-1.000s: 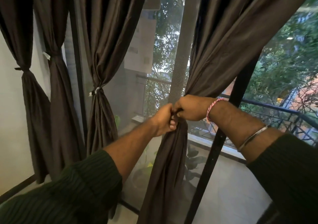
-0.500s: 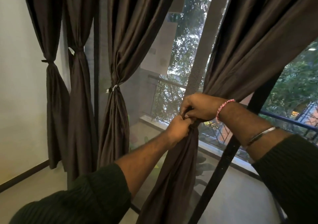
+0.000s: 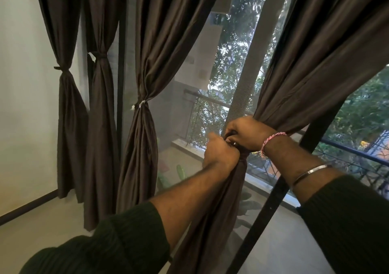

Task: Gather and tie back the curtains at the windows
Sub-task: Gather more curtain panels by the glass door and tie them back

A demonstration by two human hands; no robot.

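Both hands meet at the gathered waist of the curtain (image 3: 305, 67), a little right of centre. The left hand (image 3: 221, 153) has its grip closed tight, fingers curled round the bunched cloth from 8 o'clock. The right hand (image 3: 248, 132) sits just above it at 2 o'clock, touching it, fingers curled into the same bunch; whether a tie lies between them is hidden. The curtain is dark brown, smooth, faintly glossy, fanning in long folds toward 1 o'clock and hanging in a narrow twisted column toward 6. At 9 o'clock three like curtains hang already cinched, the nearest (image 3: 145, 84) with a white cord (image 3: 141, 103). A red-white thread band (image 3: 271, 141) and a metal bangle (image 3: 309, 172) ring the right wrist.
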